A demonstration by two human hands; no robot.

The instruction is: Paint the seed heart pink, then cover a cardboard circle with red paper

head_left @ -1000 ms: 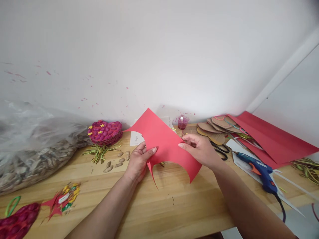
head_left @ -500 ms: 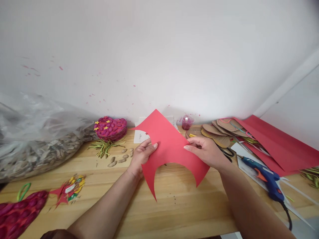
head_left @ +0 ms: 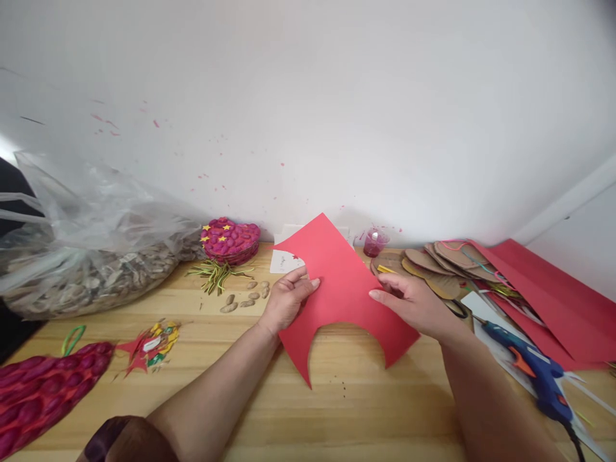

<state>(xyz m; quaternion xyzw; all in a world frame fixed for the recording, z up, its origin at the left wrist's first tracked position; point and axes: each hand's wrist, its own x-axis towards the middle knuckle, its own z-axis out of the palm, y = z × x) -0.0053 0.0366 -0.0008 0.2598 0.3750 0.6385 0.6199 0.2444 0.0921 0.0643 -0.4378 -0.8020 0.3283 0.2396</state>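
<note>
The light wooden table (head_left: 346, 410) carries a clear plastic bag of pale shells (head_left: 86, 269) at its far left. Just right of the bag sits a heart-shaped piece covered in magenta shells (head_left: 230, 240), with a bundle of green strips (head_left: 216, 274) and a few loose peanuts (head_left: 245, 300) in front of it. A white card (head_left: 285, 260) and a small pink-stained cup (head_left: 374, 242) stand against the wall. Cardboard cutouts (head_left: 428, 262), red paper sheets (head_left: 553, 295) and a blue glue gun (head_left: 534, 372) fill the right. Near left lie a red star with coloured scraps (head_left: 149, 343), a green loop (head_left: 72, 337) and another magenta shell piece (head_left: 38, 398).
</note>
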